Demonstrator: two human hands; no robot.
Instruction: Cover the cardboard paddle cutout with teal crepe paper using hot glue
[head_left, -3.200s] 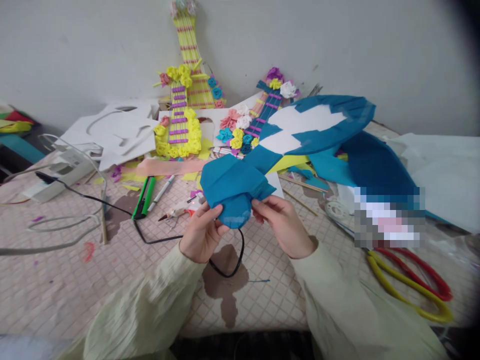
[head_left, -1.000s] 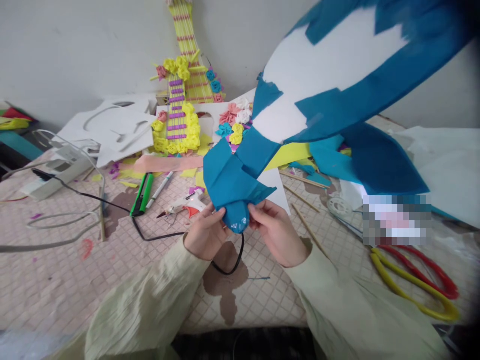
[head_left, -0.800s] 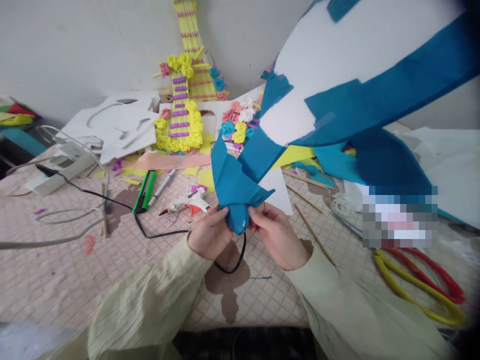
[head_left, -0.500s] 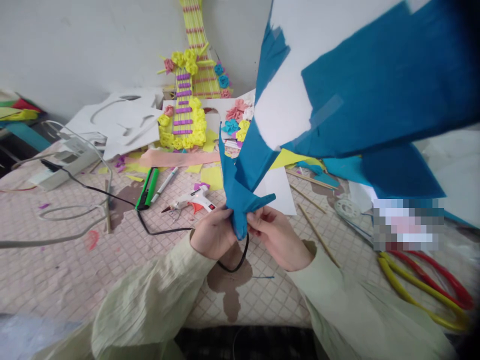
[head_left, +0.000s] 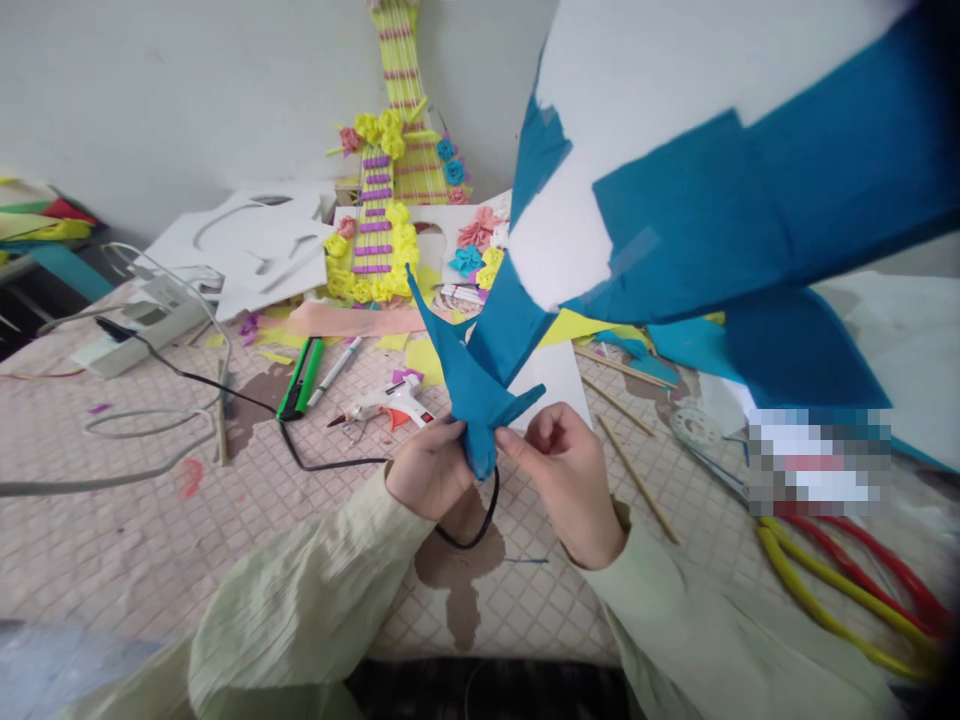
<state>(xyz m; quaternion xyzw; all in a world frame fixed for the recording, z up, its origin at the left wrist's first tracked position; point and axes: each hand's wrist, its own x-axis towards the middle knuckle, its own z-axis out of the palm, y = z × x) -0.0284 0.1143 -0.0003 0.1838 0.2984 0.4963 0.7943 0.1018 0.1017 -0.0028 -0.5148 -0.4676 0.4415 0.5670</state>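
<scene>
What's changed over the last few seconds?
The blue-and-white piece has swung: its far end rose toward the camera, upper right, now running out of frame. Its near blue part looks narrower. The right hand has loosened; the left hand keeps its hold. Unchanged: glue gun, green cutter, white pen.

The left hand (head_left: 431, 467) is gripping the narrow end of the blue craft (head_left: 480, 385), and the right hand (head_left: 571, 475) is touching that end with its thumb, fingers curling loosely away. The craft's broad part is rising beyond the right hand. Just beyond the left hand, a glue gun (head_left: 397, 399) is lying on the surface (head_left: 135, 560); right of the right hand, a stick (head_left: 638, 481) and scissors (head_left: 774, 548) are resting.
</scene>
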